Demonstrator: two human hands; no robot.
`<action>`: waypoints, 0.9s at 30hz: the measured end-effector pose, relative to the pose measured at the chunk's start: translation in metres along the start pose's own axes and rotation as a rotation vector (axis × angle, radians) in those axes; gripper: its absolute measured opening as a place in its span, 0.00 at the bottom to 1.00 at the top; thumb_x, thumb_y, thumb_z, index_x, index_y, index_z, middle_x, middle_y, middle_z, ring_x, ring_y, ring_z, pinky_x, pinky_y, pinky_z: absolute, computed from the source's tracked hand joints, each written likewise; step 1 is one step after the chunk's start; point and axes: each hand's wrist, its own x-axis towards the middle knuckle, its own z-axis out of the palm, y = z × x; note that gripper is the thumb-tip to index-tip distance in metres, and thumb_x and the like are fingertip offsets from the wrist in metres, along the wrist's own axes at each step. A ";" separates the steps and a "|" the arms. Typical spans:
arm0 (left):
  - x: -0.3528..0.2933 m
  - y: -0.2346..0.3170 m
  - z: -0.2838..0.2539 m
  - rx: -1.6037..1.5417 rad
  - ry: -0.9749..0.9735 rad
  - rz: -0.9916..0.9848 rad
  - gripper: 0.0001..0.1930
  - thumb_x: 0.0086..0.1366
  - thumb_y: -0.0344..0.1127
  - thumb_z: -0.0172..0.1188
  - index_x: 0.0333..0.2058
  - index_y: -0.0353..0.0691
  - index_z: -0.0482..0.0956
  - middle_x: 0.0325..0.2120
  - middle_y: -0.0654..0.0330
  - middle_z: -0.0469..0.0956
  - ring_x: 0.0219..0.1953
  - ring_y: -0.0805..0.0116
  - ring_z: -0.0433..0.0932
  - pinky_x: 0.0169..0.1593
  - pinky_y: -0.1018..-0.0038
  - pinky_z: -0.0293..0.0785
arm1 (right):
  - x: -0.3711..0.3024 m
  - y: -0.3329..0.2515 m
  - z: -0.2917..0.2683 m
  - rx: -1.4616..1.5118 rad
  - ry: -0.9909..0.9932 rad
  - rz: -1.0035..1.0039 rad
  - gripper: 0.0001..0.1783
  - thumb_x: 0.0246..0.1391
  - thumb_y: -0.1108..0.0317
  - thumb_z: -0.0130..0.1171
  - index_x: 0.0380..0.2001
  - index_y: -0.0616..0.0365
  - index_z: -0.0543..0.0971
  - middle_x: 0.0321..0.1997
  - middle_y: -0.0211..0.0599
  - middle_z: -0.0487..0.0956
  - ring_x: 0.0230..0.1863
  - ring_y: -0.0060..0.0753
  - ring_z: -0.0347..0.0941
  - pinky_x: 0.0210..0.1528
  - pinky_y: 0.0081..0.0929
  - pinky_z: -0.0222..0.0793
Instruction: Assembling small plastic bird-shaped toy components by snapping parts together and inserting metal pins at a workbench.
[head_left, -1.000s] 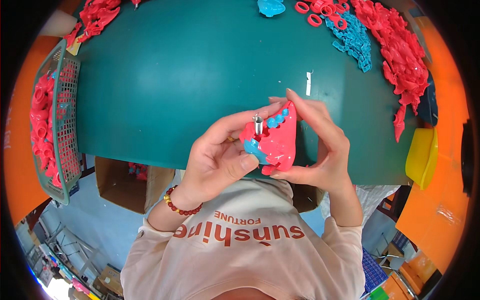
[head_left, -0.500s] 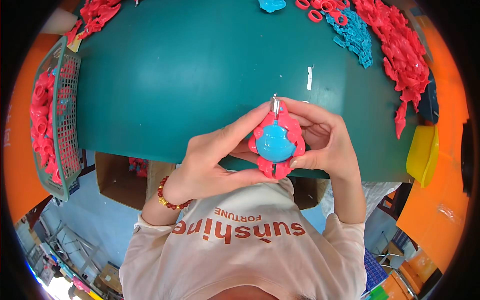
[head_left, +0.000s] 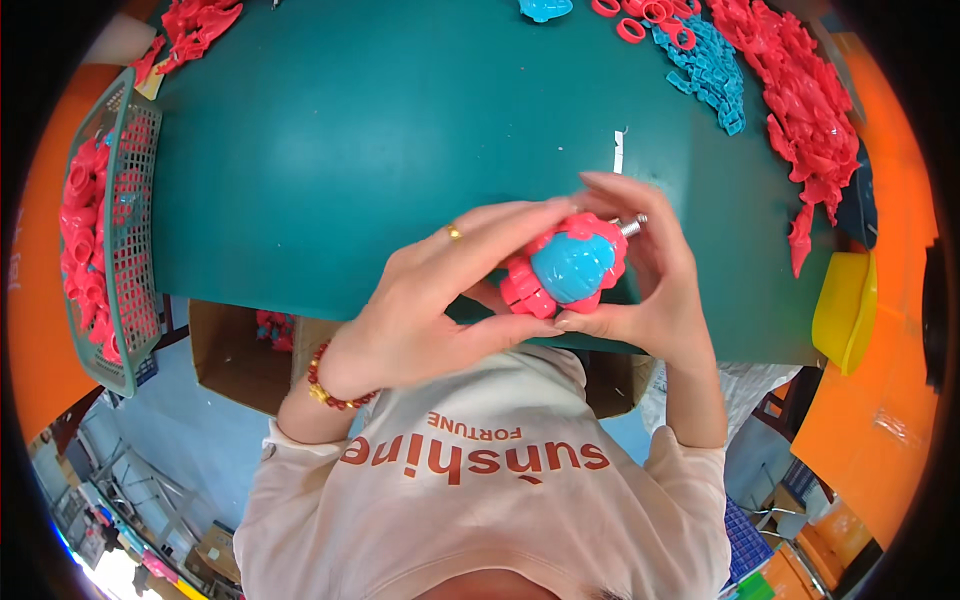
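A rounded pink-and-blue plastic toy body [head_left: 574,268] is held between my two hands over the near part of the green table. Its blue ribbed face is turned up, with pink lumpy parts around it. A small silver metal piece [head_left: 633,226] sticks out of its upper right side. My left hand [head_left: 440,275] grips the toy from the left, fingers along its far side and thumb at its near edge. My right hand [head_left: 655,275] curls around the right side, thumb pressed at the near edge and fingers beyond the metal piece. The palms hide the toy's underside.
A green mesh basket [head_left: 118,340] of pink parts stands at the left table edge. Pink pieces [head_left: 800,110], small blue parts [head_left: 712,75] and pink rings [head_left: 631,31] lie far right. A yellow tray [head_left: 846,310] is at the right edge; a cardboard box [head_left: 235,355] sits below the table.
The toy has turned in my hands, so its metal piece now points to the upper right instead of straight away. My fingers have shifted around it.
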 end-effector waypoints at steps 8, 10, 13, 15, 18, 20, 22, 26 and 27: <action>0.013 -0.003 0.010 -0.161 0.054 0.064 0.29 0.46 0.21 0.67 0.50 0.37 0.73 0.50 0.53 0.72 0.44 0.66 0.78 0.39 0.76 0.81 | -0.015 0.014 0.004 0.126 0.209 -0.143 0.39 0.24 0.71 0.79 0.44 0.60 0.69 0.47 0.41 0.73 0.49 0.31 0.71 0.51 0.29 0.68; 0.016 -0.002 0.011 -0.125 0.030 0.086 0.28 0.46 0.21 0.67 0.49 0.37 0.74 0.49 0.53 0.73 0.43 0.66 0.78 0.39 0.76 0.81 | -0.020 0.014 0.000 0.210 0.221 -0.118 0.40 0.23 0.71 0.79 0.45 0.61 0.70 0.48 0.41 0.73 0.50 0.30 0.70 0.52 0.30 0.68; 0.017 0.001 0.009 -0.100 -0.029 0.112 0.26 0.47 0.20 0.67 0.48 0.38 0.75 0.48 0.53 0.74 0.42 0.67 0.78 0.40 0.75 0.80 | -0.019 -0.001 -0.014 0.106 0.082 -0.015 0.41 0.24 0.71 0.79 0.48 0.63 0.72 0.47 0.41 0.75 0.50 0.30 0.71 0.51 0.29 0.70; 0.024 0.000 0.010 -0.188 -0.115 0.044 0.25 0.48 0.20 0.66 0.48 0.37 0.75 0.47 0.54 0.75 0.43 0.70 0.78 0.40 0.75 0.80 | -0.021 0.000 -0.022 0.070 0.078 -0.012 0.40 0.25 0.72 0.78 0.49 0.64 0.73 0.47 0.39 0.76 0.48 0.28 0.73 0.48 0.27 0.71; 0.042 0.004 0.011 -0.370 -0.169 -0.265 0.23 0.51 0.22 0.65 0.48 0.37 0.75 0.44 0.54 0.77 0.39 0.71 0.79 0.38 0.77 0.78 | -0.021 0.002 -0.026 0.041 0.194 -0.006 0.37 0.28 0.73 0.77 0.47 0.64 0.74 0.44 0.36 0.77 0.44 0.24 0.74 0.45 0.24 0.73; 0.070 0.007 0.004 -0.308 -0.308 -0.380 0.22 0.52 0.25 0.66 0.47 0.36 0.75 0.43 0.54 0.77 0.36 0.73 0.79 0.36 0.78 0.77 | -0.023 0.002 -0.031 -0.073 0.251 0.008 0.36 0.28 0.73 0.76 0.47 0.63 0.74 0.42 0.35 0.78 0.42 0.23 0.74 0.43 0.22 0.73; 0.093 -0.003 0.003 0.025 -0.401 -0.240 0.24 0.52 0.39 0.68 0.46 0.34 0.76 0.40 0.54 0.78 0.29 0.73 0.78 0.34 0.77 0.74 | -0.023 0.007 -0.035 -0.143 0.396 0.033 0.34 0.31 0.72 0.76 0.46 0.63 0.74 0.37 0.31 0.79 0.38 0.20 0.75 0.39 0.20 0.74; 0.157 -0.051 0.017 0.661 -0.044 0.425 0.20 0.57 0.39 0.61 0.45 0.36 0.72 0.46 0.51 0.69 0.38 0.61 0.76 0.36 0.69 0.76 | -0.021 0.016 -0.048 -0.112 0.582 0.073 0.33 0.32 0.72 0.75 0.46 0.64 0.74 0.39 0.32 0.78 0.38 0.21 0.75 0.40 0.21 0.74; 0.171 -0.063 0.015 0.665 -0.047 0.425 0.20 0.57 0.39 0.61 0.45 0.36 0.72 0.46 0.51 0.69 0.38 0.61 0.76 0.36 0.69 0.76 | -0.018 0.018 -0.045 -0.113 0.565 0.013 0.33 0.32 0.72 0.75 0.46 0.64 0.74 0.40 0.32 0.78 0.39 0.22 0.75 0.40 0.21 0.74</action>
